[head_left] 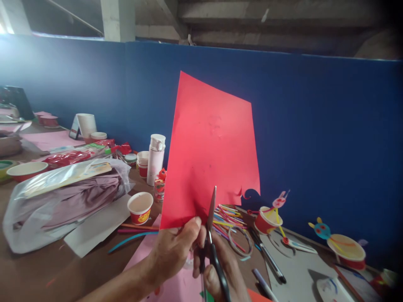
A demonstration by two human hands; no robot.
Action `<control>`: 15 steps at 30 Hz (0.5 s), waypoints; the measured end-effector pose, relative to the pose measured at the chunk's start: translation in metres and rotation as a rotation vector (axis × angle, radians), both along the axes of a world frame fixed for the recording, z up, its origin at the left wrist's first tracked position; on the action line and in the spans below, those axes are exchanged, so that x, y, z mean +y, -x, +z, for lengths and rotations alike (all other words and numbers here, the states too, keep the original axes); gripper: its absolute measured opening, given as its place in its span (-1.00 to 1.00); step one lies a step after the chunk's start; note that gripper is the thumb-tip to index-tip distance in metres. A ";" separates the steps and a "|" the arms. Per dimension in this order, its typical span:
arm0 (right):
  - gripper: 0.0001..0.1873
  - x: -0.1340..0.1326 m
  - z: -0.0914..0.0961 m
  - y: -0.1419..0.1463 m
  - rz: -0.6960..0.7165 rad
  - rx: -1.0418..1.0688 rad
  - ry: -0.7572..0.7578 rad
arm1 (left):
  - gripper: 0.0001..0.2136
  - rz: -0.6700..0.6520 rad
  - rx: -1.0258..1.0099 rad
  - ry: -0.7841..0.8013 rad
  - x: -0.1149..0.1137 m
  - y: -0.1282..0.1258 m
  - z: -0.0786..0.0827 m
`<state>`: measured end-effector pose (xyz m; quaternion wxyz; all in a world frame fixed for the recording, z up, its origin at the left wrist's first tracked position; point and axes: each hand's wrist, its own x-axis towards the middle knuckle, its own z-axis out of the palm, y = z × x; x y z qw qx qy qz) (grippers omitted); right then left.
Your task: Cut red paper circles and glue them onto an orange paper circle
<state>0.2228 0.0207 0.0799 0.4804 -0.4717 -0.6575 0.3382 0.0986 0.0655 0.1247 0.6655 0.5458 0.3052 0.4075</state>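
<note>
Black-handled scissors (213, 253) are pointing upward, the right hand (227, 262) gripping their handles; the left hand (176, 248), thumb uppermost, is pinching the bottom edge of the red paper sheet (215, 147), which is rising above both hands.

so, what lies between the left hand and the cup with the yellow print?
Head view: orange and dark-pink strips, a blue strip, then pink paper show between the cup and the left hand.
</note>
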 end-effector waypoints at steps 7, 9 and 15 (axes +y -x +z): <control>-0.34 -0.002 -0.002 0.004 -0.037 0.039 -0.007 | -0.64 0.030 -0.024 -0.027 0.000 -0.001 0.000; -0.34 -0.001 0.000 0.004 -0.026 0.046 -0.012 | -0.64 0.016 -0.020 -0.015 0.000 -0.001 -0.001; -0.35 -0.001 0.003 0.005 -0.008 0.050 -0.016 | -0.63 0.017 -0.001 -0.018 -0.001 -0.001 -0.001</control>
